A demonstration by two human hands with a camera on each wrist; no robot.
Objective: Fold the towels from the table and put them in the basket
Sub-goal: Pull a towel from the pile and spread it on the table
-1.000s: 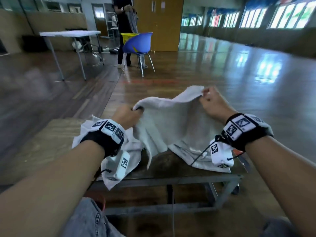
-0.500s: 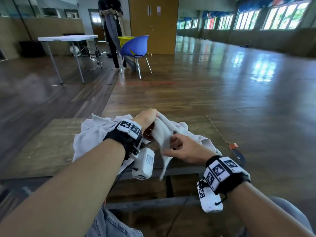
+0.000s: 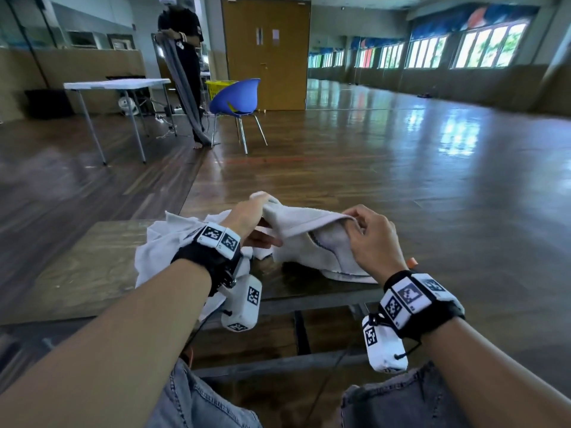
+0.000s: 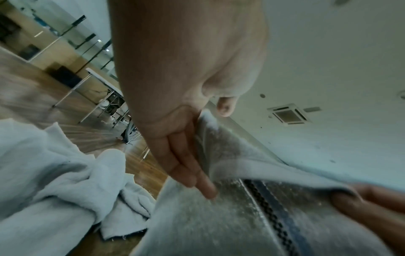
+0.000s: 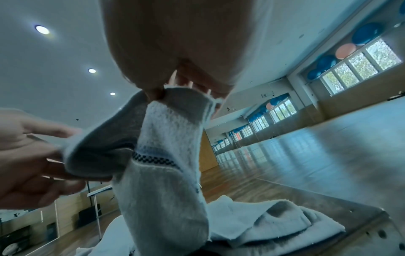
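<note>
Two white towels [image 3: 309,239] [image 3: 167,242], one wooden table [image 3: 86,273], two hands [image 3: 247,214] [image 3: 375,239], one blue chair [image 3: 238,97], one yellow basket [image 3: 216,88]

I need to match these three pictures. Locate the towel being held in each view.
Head: the held towel stretches between the left hand and right hand, centre frame.
Left wrist: lower right, under the fingers.
Right wrist: centre, hanging from the pinch.
Shared landmark: its dark checked stripe, seen in all three views.

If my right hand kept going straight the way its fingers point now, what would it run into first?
Probably the left hand. The right hand pinches the towel and points left along its raised edge; only towel spans the gap, though depth is unclear.
</note>
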